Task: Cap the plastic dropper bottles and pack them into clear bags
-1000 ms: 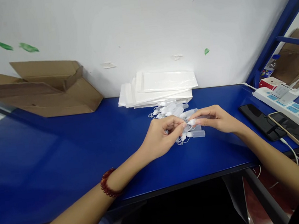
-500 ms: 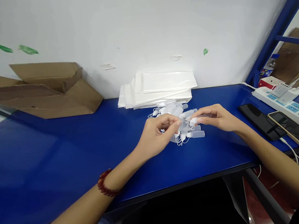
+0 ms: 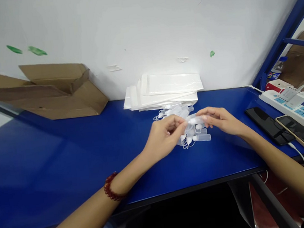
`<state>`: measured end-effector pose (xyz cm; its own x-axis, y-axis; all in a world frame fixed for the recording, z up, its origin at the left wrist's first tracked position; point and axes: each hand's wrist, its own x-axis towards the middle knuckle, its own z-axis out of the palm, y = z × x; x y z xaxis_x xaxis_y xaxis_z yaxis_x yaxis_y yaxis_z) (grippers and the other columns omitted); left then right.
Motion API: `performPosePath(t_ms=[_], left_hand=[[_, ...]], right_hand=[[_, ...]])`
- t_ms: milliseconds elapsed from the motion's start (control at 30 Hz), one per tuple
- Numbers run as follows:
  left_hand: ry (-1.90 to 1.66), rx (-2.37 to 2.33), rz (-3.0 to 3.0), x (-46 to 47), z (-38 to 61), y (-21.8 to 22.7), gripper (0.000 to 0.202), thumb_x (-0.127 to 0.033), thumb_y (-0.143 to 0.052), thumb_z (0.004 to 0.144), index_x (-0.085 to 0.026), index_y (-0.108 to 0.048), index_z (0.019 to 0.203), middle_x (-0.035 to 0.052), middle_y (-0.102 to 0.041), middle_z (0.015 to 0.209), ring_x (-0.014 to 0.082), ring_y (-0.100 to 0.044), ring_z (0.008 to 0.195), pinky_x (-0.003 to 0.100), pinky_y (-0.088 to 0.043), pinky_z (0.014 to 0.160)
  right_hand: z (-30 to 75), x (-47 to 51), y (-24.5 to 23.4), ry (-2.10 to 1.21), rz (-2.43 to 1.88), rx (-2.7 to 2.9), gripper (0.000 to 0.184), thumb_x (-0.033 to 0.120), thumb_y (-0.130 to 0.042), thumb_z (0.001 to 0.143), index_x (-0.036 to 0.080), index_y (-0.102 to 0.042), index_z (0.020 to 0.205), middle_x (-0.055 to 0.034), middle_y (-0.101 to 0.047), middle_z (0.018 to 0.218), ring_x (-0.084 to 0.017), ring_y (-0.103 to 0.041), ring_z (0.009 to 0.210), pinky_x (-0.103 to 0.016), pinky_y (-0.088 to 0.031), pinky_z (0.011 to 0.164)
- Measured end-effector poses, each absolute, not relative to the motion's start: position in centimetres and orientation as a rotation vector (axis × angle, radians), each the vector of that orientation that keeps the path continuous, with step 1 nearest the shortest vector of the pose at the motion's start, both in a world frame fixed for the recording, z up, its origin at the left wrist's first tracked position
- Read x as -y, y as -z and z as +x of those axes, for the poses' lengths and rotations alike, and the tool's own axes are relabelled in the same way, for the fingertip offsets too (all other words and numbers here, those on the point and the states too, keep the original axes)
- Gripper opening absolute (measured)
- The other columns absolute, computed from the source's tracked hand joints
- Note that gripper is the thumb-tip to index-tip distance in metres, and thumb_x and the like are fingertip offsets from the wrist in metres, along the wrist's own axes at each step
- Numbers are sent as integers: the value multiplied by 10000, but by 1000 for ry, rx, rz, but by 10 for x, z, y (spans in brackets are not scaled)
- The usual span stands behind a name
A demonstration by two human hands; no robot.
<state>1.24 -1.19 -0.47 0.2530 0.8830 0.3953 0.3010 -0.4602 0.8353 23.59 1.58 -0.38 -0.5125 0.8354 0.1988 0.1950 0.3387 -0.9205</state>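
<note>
A small translucent plastic bottle (image 3: 197,119) with a white cap lies across the gap between my hands, above a heap of similar bottles. My right hand (image 3: 219,119) grips its body between thumb and fingers. At the cap end, thumb and index finger of my left hand (image 3: 167,134) are pinched together; the exact spot they hold is partly hidden. Below, the heaped bottles (image 3: 203,137) have white caps with thin white loops attached. Part of the heap is covered by my left hand.
White flat packets (image 3: 173,82) are stacked behind the bottles against the wall. An open cardboard box (image 3: 69,101) stands at the left of the blue table (image 3: 72,155). To the right are a black phone (image 3: 268,123), a second phone (image 3: 303,134) and a power strip (image 3: 298,109) with cables.
My right hand's fingers have shifted from a white cap to a bottle body, now held level toward my left hand. My left hand keeps its pinch. The view has shifted slightly.
</note>
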Motion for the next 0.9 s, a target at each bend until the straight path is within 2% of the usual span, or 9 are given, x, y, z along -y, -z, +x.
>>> performPosePath(t_ms=[167, 333, 500, 567, 633, 733, 800, 900], left_hand=[[-1369, -1314, 1771, -7, -6, 0, 154, -303, -600, 803, -163, -610, 737, -9, -602, 549, 105, -512, 442, 222, -394, 450], [-1123, -1523, 2105, -11, -7, 7, 183, -337, -553, 828, -170, -624, 807, 38, -692, 681, 178, -619, 581, 282, -447, 561], [-873, -1660, 2226, -7, -2, 9, 247, -338, -493, 875, -163, -622, 993, 38, -711, 729, 198, -628, 573, 298, -413, 568], [-887, -1666, 2199, -7, -3, 8, 264, -336, -484, 877, -155, -620, 1011, 36, -705, 733, 198, -626, 572, 301, -413, 576], [-960, -1684, 2178, -9, -4, 8, 260, -320, -488, 865, -151, -625, 1009, 38, -704, 747, 194, -621, 574, 303, -416, 588], [-1104, -1715, 2146, -13, -6, 10, 241, -294, -498, 841, -154, -637, 979, 37, -698, 738, 186, -614, 572, 304, -423, 603], [-1183, -1710, 2130, -15, -7, 11, 228, -288, -496, 834, -158, -642, 952, 30, -683, 694, 186, -620, 581, 306, -431, 618], [-1264, -1691, 2118, -18, -10, 12, 204, -293, -499, 834, -169, -640, 912, 21, -661, 637, 189, -631, 604, 301, -429, 618]], right_hand=[[249, -34, 5, -945, -1048, 1661, 329, 454, -600, 868, 151, -650, 988, -62, -699, 886, -103, -551, 636, -251, -430, 548], [258, -44, 14, -687, -1175, 1656, 307, 453, -612, 836, 157, -649, 908, -55, -696, 804, -125, -558, 610, -280, -451, 559], [256, -53, 24, -252, -1215, 1891, 193, 324, -557, 876, 174, -661, 941, -58, -694, 836, -178, -614, 717, -322, -497, 654], [252, -62, 21, -91, -1240, 2006, 186, 257, -514, 904, 161, -654, 981, -80, -695, 884, -195, -623, 757, -332, -502, 683], [244, -75, 14, 126, -1257, 2203, 213, 164, -473, 914, 121, -644, 1033, -136, -684, 1000, -232, -629, 885, -355, -501, 755], [227, -100, 1, 604, -1299, 2524, 359, -9, -426, 850, 74, -618, 1141, -217, -616, 1228, -321, -560, 1109, -423, -463, 844], [215, -117, -6, 807, -1336, 2578, 403, -33, -400, 849, 45, -593, 1194, -255, -558, 1326, -352, -528, 1164, -453, -450, 861], [203, -138, -9, 855, -1441, 2542, 426, -32, -320, 893, -13, -580, 1230, -286, -518, 1389, -364, -520, 1218, -478, -441, 914]])
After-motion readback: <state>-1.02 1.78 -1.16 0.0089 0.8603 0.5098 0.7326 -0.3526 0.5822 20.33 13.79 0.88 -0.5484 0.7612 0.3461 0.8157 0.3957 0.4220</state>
